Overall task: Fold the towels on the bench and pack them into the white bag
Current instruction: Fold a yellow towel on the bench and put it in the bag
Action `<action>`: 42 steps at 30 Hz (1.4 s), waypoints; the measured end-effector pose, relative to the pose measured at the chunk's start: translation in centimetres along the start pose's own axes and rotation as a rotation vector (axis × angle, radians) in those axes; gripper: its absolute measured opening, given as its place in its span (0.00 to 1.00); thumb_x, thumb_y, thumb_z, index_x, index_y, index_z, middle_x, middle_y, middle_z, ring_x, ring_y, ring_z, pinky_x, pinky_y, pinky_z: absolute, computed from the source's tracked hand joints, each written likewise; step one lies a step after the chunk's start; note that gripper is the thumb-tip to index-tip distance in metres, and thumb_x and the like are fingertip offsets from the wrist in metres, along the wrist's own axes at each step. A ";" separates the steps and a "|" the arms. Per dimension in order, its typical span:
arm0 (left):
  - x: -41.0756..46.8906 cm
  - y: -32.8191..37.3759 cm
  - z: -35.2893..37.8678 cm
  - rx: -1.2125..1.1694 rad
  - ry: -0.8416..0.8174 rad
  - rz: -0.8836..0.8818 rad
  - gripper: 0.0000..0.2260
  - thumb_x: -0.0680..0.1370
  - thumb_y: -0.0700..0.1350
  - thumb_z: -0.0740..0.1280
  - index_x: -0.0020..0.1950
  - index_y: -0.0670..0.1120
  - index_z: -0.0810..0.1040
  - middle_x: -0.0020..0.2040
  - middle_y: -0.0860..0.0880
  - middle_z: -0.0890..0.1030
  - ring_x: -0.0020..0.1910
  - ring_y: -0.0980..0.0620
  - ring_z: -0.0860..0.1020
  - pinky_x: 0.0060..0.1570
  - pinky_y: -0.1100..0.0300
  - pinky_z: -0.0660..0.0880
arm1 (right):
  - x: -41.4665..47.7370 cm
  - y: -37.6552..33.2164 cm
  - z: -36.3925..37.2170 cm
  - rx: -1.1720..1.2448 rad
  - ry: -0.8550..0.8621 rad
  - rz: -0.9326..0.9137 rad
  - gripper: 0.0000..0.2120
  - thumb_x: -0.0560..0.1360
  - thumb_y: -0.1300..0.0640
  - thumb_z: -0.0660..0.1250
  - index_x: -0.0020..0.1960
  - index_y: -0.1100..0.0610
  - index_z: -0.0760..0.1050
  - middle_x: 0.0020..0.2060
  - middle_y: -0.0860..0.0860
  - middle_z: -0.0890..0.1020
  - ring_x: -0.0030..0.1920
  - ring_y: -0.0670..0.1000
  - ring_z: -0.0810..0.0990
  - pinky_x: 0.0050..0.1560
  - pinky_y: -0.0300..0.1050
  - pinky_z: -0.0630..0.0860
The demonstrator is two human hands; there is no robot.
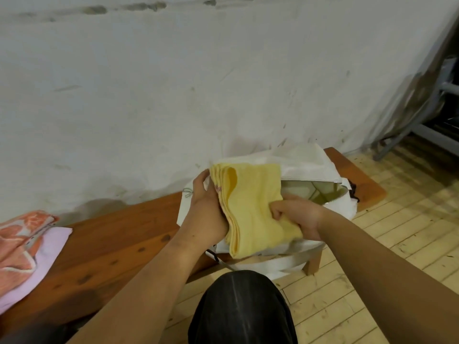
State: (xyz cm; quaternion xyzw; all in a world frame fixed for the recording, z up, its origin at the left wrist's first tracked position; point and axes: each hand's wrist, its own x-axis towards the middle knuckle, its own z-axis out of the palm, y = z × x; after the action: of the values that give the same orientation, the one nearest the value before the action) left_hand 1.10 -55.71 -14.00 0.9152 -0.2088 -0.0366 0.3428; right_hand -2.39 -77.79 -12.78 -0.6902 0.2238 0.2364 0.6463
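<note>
Since counter [111,244] carried white bag [310,167] unzipped at right end, mouth stood ready for packing. Folded yellow towel [253,209] hung just over mouth, not yet inside. Left grip [206,209] clasped stacked edges, likely keeping folds together; right grip [298,217] pinched opposite end.

3 towels: 1 yellow towel [250,207] at the bench's right end, 1 orange towel [19,242] + 1 pink towel [56,235] at left end. 1 white bag [304,161]. 1 bench [119,239].
</note>
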 end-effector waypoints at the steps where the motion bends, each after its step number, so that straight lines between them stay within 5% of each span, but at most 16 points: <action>1: 0.0 -0.1 0.0 -0.007 0.008 -0.004 0.37 0.78 0.44 0.69 0.80 0.52 0.49 0.70 0.66 0.44 0.77 0.47 0.57 0.72 0.67 0.55 | 0.4 -0.1 0.1 -0.107 -0.014 -0.001 0.12 0.68 0.67 0.63 0.50 0.59 0.77 0.44 0.55 0.76 0.44 0.55 0.76 0.44 0.49 0.76; 3: -0.2 -0.1 0.1 -0.019 0.027 -0.001 0.38 0.78 0.44 0.70 0.80 0.53 0.49 0.70 0.67 0.42 0.76 0.46 0.61 0.72 0.62 0.61 | 1.3 -0.3 0.3 -0.289 -0.011 0.016 0.07 0.70 0.67 0.63 0.44 0.56 0.73 0.40 0.52 0.73 0.41 0.51 0.72 0.39 0.44 0.70; 5: -0.2 -0.1 0.0 -0.060 0.038 -0.017 0.39 0.76 0.43 0.70 0.80 0.55 0.50 0.75 0.60 0.42 0.73 0.47 0.66 0.68 0.62 0.67 | 2.3 -0.4 0.5 -0.382 -0.052 0.056 0.06 0.73 0.66 0.63 0.48 0.57 0.73 0.41 0.52 0.74 0.41 0.50 0.73 0.41 0.42 0.72; 10: -1.0 0.7 -0.4 -0.107 -0.015 -0.047 0.45 0.72 0.45 0.76 0.78 0.62 0.50 0.74 0.65 0.47 0.70 0.52 0.69 0.65 0.58 0.75 | 5.4 -1.0 1.2 -0.850 -0.031 -0.056 0.18 0.79 0.48 0.64 0.68 0.51 0.75 0.60 0.51 0.81 0.59 0.54 0.79 0.63 0.50 0.76; 13: -1.5 0.9 -0.7 -0.086 -0.034 -0.064 0.46 0.71 0.43 0.75 0.78 0.62 0.50 0.73 0.67 0.46 0.65 0.50 0.74 0.56 0.64 0.77 | 6.7 -1.5 2.4 -0.613 -0.001 -0.067 0.13 0.79 0.48 0.67 0.62 0.48 0.74 0.54 0.49 0.82 0.57 0.53 0.81 0.58 0.48 0.77; 15: -1.6 0.9 -1.0 -0.069 -0.036 -0.055 0.45 0.71 0.43 0.74 0.78 0.62 0.50 0.73 0.67 0.46 0.63 0.48 0.76 0.51 0.67 0.75 | 7.2 -1.6 3.2 -0.424 0.023 -0.080 0.17 0.78 0.49 0.70 0.64 0.48 0.71 0.59 0.49 0.81 0.59 0.53 0.81 0.62 0.49 0.77; 20: -1.7 0.7 -1.7 -0.043 -0.033 -0.048 0.45 0.72 0.43 0.74 0.79 0.61 0.49 0.73 0.67 0.46 0.63 0.46 0.75 0.46 0.70 0.70 | 9.8 -0.5 3.4 -0.404 0.200 -0.138 0.33 0.77 0.47 0.72 0.77 0.55 0.64 0.56 0.51 0.82 0.53 0.50 0.82 0.53 0.41 0.78; 27: -2.6 0.4 -2.1 -0.024 0.010 -0.063 0.44 0.71 0.43 0.74 0.78 0.61 0.51 0.73 0.66 0.45 0.61 0.45 0.76 0.44 0.68 0.71 | 10.6 2.0 2.5 -0.400 0.400 -0.111 0.28 0.78 0.49 0.69 0.75 0.54 0.67 0.55 0.53 0.81 0.60 0.58 0.80 0.61 0.47 0.77; 31: -2.9 -0.2 -2.1 -0.017 0.025 -0.066 0.42 0.71 0.43 0.74 0.76 0.61 0.53 0.75 0.63 0.47 0.63 0.48 0.74 0.43 0.68 0.73 | 9.2 2.1 3.4 -0.745 0.431 -0.085 0.36 0.76 0.44 0.69 0.77 0.59 0.59 0.67 0.59 0.73 0.67 0.61 0.73 0.62 0.51 0.74; 34: -3.2 -0.3 -2.0 0.001 0.019 -0.063 0.43 0.71 0.42 0.73 0.77 0.61 0.52 0.75 0.63 0.47 0.63 0.49 0.74 0.42 0.69 0.73 | 8.7 2.0 4.4 -1.086 0.547 -0.249 0.27 0.76 0.44 0.65 0.69 0.59 0.70 0.65 0.60 0.73 0.67 0.62 0.70 0.64 0.54 0.71; 36: -3.5 -0.4 -1.9 0.016 0.013 -0.072 0.42 0.72 0.43 0.73 0.78 0.61 0.52 0.75 0.64 0.47 0.62 0.49 0.75 0.39 0.70 0.72 | 8.8 2.0 5.0 -1.064 0.483 -0.316 0.13 0.76 0.46 0.63 0.49 0.55 0.77 0.53 0.59 0.79 0.59 0.60 0.77 0.55 0.48 0.74; 38: -3.6 -0.4 -1.7 0.018 0.006 -0.080 0.42 0.72 0.42 0.73 0.77 0.61 0.52 0.75 0.64 0.47 0.60 0.48 0.76 0.36 0.70 0.71 | 8.9 2.2 5.5 -0.996 0.382 -0.289 0.13 0.77 0.47 0.62 0.39 0.54 0.75 0.46 0.57 0.81 0.50 0.57 0.80 0.47 0.45 0.74; 42: -3.7 -0.1 -1.7 0.021 0.014 -0.093 0.39 0.73 0.42 0.72 0.77 0.59 0.54 0.76 0.64 0.47 0.52 0.51 0.78 0.33 0.73 0.69 | 8.5 2.0 7.2 -1.016 0.155 -0.543 0.17 0.79 0.46 0.61 0.58 0.54 0.81 0.57 0.56 0.83 0.61 0.58 0.78 0.62 0.51 0.75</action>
State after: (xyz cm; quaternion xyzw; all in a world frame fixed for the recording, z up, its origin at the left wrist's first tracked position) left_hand -1.86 -53.09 -13.07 0.9278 -0.1638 -0.0437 0.3323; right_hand 2.84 -70.79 -20.01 -0.9617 -0.0561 0.0888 0.2530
